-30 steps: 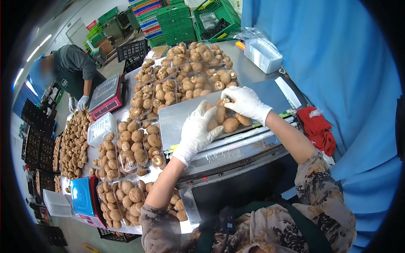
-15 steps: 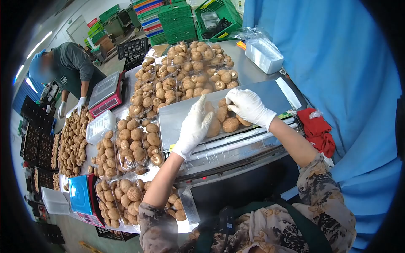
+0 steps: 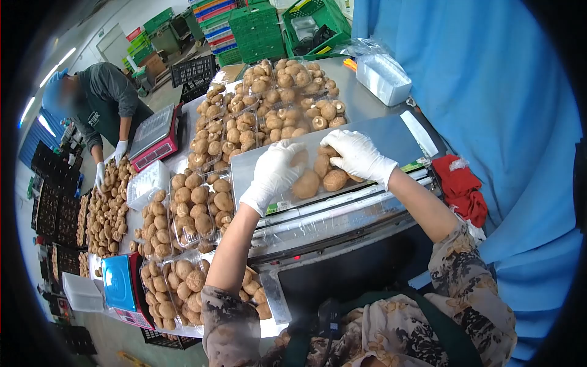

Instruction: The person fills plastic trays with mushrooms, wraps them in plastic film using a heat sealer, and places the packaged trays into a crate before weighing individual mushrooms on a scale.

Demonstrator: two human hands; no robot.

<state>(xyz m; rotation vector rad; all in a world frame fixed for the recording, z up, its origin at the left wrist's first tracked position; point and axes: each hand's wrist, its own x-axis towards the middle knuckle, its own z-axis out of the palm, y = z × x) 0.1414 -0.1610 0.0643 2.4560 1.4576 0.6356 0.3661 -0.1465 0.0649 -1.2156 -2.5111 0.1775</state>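
Pack of round brown mushrooms (image 3: 319, 177) between grips; white-gloved left hand (image 3: 273, 168) clasps left end; right hand (image 3: 358, 156) clasps right end.

Left hand (image 3: 273, 173) shifted toward 11 o'clock, fingers now curled over the mushroom tray (image 3: 318, 177) end, co-worker's gloved hand (image 3: 99, 175) lowered to loose mushrooms (image 3: 105, 214)

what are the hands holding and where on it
A mushroom tray: left hand grips its left end, right hand covers its far right end.
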